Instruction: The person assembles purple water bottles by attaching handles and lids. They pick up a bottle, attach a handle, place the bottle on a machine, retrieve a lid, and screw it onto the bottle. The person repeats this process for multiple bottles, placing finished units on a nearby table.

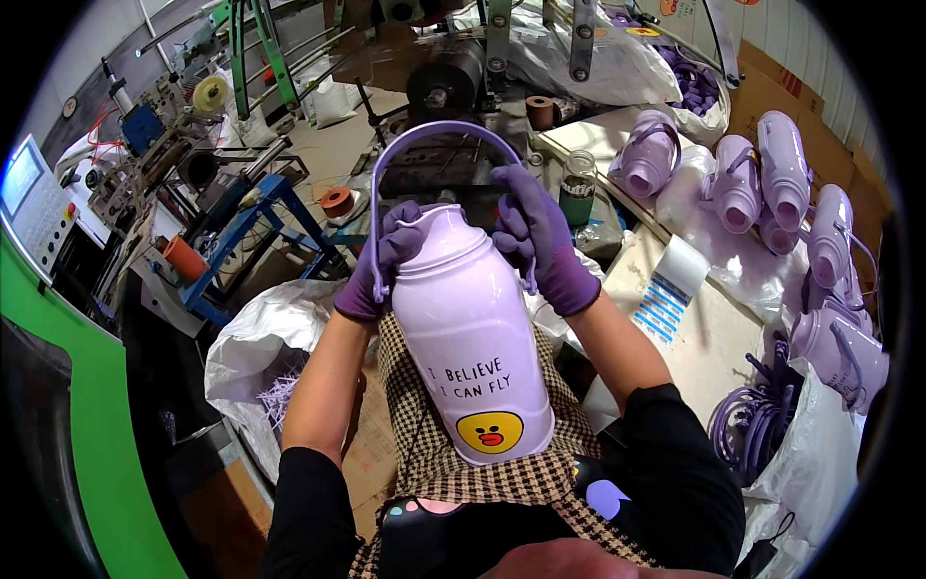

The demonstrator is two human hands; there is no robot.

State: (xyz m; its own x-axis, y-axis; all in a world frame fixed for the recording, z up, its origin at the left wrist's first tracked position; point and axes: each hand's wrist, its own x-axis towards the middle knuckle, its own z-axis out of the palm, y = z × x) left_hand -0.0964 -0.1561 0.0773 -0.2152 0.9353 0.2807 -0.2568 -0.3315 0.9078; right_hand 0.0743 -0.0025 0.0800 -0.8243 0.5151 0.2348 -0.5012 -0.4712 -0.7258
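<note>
A lilac plastic thermos jug shell (pixel 473 323) rests against my lap, its spouted mouth tilted away from me. Black lettering and a yellow round cartoon face are printed on its front. A purple arched carrying handle (pixel 444 127) stands over the mouth, its ends reaching down both sides of the neck. In a purple glove, my left hand (pixel 391 253) is closed around the handle's left side, fingers against the neck and spout. My right hand (pixel 542 236), gloved alike, has its fingers curled at the handle's right side, near its lower end. Whether either end is fastened is unclear.
Several lilac jug shells (pixel 738 183) lie on the bench at right, beside a strip of blue-marked labels (pixel 670 289). Loose purple handles (pixel 757 425) fill a white sack at lower right. A glass jar (pixel 577 188) stands before me. A white sack (pixel 260 338) holds plastic scraps.
</note>
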